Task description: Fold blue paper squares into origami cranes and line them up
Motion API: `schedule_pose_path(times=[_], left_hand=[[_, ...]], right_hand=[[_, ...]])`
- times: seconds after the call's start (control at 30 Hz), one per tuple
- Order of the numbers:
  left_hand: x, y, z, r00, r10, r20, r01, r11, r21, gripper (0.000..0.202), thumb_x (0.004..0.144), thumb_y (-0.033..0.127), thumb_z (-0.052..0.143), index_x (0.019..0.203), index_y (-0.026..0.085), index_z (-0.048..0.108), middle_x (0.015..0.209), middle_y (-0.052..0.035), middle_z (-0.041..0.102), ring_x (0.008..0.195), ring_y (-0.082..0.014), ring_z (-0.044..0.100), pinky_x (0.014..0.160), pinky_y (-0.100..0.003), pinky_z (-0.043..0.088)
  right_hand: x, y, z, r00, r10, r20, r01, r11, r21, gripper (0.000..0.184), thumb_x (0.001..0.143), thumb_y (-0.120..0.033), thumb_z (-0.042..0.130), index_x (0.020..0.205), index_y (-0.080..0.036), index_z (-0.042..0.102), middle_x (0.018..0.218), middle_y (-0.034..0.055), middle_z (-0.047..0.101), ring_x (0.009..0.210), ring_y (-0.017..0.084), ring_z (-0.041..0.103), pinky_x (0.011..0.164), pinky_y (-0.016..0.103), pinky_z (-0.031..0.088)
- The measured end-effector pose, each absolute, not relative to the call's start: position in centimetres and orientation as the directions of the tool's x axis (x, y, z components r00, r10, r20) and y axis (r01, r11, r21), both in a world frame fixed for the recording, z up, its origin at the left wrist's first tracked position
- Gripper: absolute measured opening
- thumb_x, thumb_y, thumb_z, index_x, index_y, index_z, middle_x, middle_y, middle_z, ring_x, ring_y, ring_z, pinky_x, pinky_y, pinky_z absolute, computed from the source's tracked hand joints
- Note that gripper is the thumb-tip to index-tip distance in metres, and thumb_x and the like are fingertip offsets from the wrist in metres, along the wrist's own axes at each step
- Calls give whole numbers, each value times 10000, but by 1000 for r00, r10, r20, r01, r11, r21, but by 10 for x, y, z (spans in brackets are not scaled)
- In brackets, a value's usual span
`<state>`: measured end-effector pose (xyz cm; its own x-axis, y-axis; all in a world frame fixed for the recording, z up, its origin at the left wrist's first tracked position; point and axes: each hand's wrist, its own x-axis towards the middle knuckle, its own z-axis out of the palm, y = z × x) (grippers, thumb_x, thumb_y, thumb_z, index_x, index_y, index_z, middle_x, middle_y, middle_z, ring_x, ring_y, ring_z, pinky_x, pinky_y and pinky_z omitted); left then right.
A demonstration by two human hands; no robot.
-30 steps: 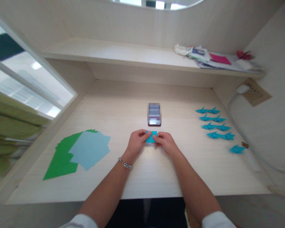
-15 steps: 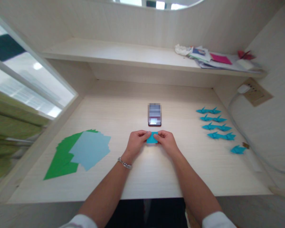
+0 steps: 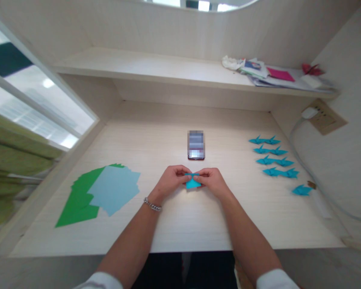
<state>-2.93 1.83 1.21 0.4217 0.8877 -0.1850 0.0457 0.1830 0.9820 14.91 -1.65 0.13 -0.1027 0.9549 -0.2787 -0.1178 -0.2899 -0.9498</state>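
Your left hand point(image 3: 175, 176) and right hand point(image 3: 211, 178) both pinch the blue paper point(image 3: 193, 184). Phone point(image 3: 196, 143) sits just on its far side; folded figures point(image 3: 283, 162) right, flat sheets point(image 3: 114, 188) left.

Held paper point(image 3: 193, 184) bright blue; curtain point(image 3: 15, 168) olive; bracelet point(image 3: 152, 205) silver.

Left hand point(image 3: 172, 179), right hand point(image 3: 213, 180): are pinching blue paper point(image 3: 193, 184) below centre
Phone point(image 3: 196, 144): is lying at frame centre

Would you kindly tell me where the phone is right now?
In the head view, the phone lies near the middle of the desk, just beyond the hands and the small blue paper they hold.
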Motion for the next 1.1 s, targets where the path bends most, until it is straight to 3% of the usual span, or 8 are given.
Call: schedule_pose_path(times=[0.2, 0.5, 0.7, 0.8, 1.1], left_hand=[[-32, 20, 15, 420, 893, -163, -2, 181, 984, 115, 639, 198, 721, 744, 152, 716, 631, -37, 656, 555, -124, 569, 533, -237, 464], [-30, 19, 16, 408, 903, -132, -56, 169, 984, 88, 616, 176, 698, 702, 161, 713, 618, -28, 638, 559, -129, 549, 524, -236, 439], [-34, 20, 18, 431, 901, -44, 24, 37, 999, 77, 643, 147, 689, 711, 171, 716, 688, -40, 670, 641, -136, 577, 610, -244, 455], [-34, 19, 18, 464, 884, -49, 54, 27, 998, 88, 668, 147, 677, 741, 172, 720, 715, -47, 676, 666, -137, 587, 632, -248, 458], [-31, 19, 13, 435, 897, -76, 52, 59, 997, 88, 652, 175, 716, 736, 154, 696, 674, -41, 662, 601, -122, 583, 566, -235, 462]], right_hand=[[150, -18, 7, -139, 941, -308, -255, -335, -907, 325, 554, -292, 790, 839, -140, 747, 682, 55, 703, 579, 153, 629, 551, 305, 552], [147, -19, 8, -114, 946, -303, -331, -324, -886, 278, 505, -255, 822, 745, -143, 740, 665, 48, 698, 548, 155, 628, 522, 319, 569], [151, -22, 15, -230, 928, -293, -352, -359, -864, 284, 579, -324, 799, 791, -149, 727, 713, 46, 692, 621, 161, 645, 589, 330, 572], [150, -21, 14, -207, 917, -340, -326, -393, -860, 295, 658, -401, 738, 810, -149, 721, 697, 42, 677, 612, 155, 634, 565, 319, 554], [147, -17, 1, -114, 940, -321, -224, -339, -914, 303, 547, -340, 801, 769, -144, 739, 641, 34, 674, 552, 125, 574, 538, 268, 453]])
